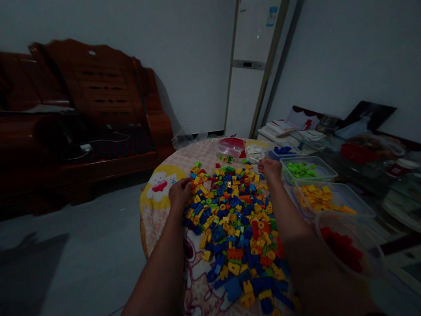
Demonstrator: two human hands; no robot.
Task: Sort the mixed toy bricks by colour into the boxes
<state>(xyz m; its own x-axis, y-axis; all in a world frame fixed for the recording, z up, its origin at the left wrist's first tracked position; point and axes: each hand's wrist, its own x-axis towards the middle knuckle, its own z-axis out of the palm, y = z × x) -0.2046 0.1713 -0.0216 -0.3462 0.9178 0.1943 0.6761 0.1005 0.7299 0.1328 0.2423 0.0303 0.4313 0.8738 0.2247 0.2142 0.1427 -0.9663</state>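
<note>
A heap of small plastic building blocks, blue, yellow, orange, red and green, covers a round table under a patterned cloth. My left hand rests at the pile's far left edge, fingers curled down onto the blocks. My right hand lies at the pile's far right edge, fingers bent onto the blocks. What either hand holds is hidden. Both forearms stretch along the sides of the heap.
To the right stand clear tubs: green blocks, yellow blocks, red blocks. A red-lidded box sits at the table's far side. A wooden sofa is at left, a white standing unit behind, cluttered floor at right.
</note>
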